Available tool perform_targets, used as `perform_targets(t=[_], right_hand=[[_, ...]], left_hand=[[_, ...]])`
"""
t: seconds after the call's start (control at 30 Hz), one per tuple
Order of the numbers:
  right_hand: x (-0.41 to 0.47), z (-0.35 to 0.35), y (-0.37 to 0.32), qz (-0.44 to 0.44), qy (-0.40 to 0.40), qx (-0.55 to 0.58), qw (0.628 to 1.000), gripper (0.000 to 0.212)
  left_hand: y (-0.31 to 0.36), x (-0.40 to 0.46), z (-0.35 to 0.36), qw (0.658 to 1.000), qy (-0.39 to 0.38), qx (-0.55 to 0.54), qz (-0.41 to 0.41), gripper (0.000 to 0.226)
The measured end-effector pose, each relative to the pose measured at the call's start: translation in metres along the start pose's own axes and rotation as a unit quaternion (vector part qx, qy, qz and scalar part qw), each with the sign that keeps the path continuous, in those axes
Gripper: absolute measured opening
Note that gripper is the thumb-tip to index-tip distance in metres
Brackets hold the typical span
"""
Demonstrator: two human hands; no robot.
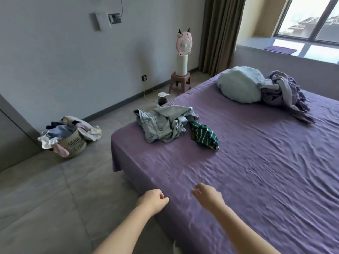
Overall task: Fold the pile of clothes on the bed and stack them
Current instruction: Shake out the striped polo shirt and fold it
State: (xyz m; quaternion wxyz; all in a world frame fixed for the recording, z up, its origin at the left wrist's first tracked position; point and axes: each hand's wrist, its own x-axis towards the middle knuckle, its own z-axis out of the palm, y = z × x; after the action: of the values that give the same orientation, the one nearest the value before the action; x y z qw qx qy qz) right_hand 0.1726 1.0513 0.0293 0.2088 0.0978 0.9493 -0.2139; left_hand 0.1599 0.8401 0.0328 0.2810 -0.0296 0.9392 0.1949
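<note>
Hands empty, raised above near edge of bed [238, 171], presumably extended toward unfolded clothes. Left hand [153, 199] at bed corner, fingers loosely curled, grasping nothing. Right hand [209, 196] over purple sheet, fingers relaxed and slightly bent, grasping nothing.

Pile of clothes [165, 123] lying crumpled at far left corner of bed, well apart from both hands: pale denim garment tangled with light grey-blue piece, green striped garment [205, 137] touching its right side. No folded stack visible; folding judged not yet begun.

Pale blue pillow [240, 85] and bunched purple blanket [282, 90] near head of bed. Laundry basket [73, 142] on floor, overflowing. Pink fan [183, 44] on stool by wall.

Number of garments in pile not discernible. Fingertips of both hands blurred. Forearms cut off at lower frame edge.
</note>
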Motion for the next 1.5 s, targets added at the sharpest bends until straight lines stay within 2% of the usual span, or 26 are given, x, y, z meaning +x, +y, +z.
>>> perform_targets(t=[0.17,0.4,0.67,0.87,1.03,1.2,1.3,1.4,1.5], right_hand=[[0.063,-0.016,0.009,0.045,-0.022,0.025,0.998,0.036],[0.148,-0.068,0.022,0.076,-0.016,0.009,0.997,0.033],[0.233,-0.111,0.033,0.098,0.037,0.022,0.994,0.029],[0.297,-0.116,0.028,0.173,0.030,0.051,0.983,0.021],[0.349,-0.120,0.029,0.216,0.014,0.063,0.974,0.021],[0.397,-0.126,0.035,0.232,0.013,0.094,0.968,0.027],[0.427,-0.128,0.039,0.239,0.030,0.099,0.966,0.047],[0.458,-0.129,0.042,0.245,0.055,0.107,0.962,0.054],[0.488,-0.125,0.048,0.266,0.041,0.120,0.956,0.063]], left_hand=[[0.025,0.062,-0.025,0.999,-0.031,0.025,-0.016,0.028],[0.077,0.147,-0.059,0.998,-0.056,0.030,0.008,0.028],[0.144,0.259,-0.092,0.991,-0.083,0.066,0.080,0.033],[0.175,0.361,-0.106,0.981,-0.141,0.076,0.112,0.036],[0.195,0.445,-0.108,0.975,-0.191,0.019,0.108,0.033],[0.214,0.509,-0.095,0.972,-0.223,-0.042,0.065,0.029],[0.227,0.534,-0.081,0.970,-0.225,-0.076,0.048,0.040],[0.240,0.554,-0.065,0.970,-0.214,-0.106,0.035,0.054],[0.249,0.576,-0.052,0.959,-0.205,-0.195,-0.020,0.065]])
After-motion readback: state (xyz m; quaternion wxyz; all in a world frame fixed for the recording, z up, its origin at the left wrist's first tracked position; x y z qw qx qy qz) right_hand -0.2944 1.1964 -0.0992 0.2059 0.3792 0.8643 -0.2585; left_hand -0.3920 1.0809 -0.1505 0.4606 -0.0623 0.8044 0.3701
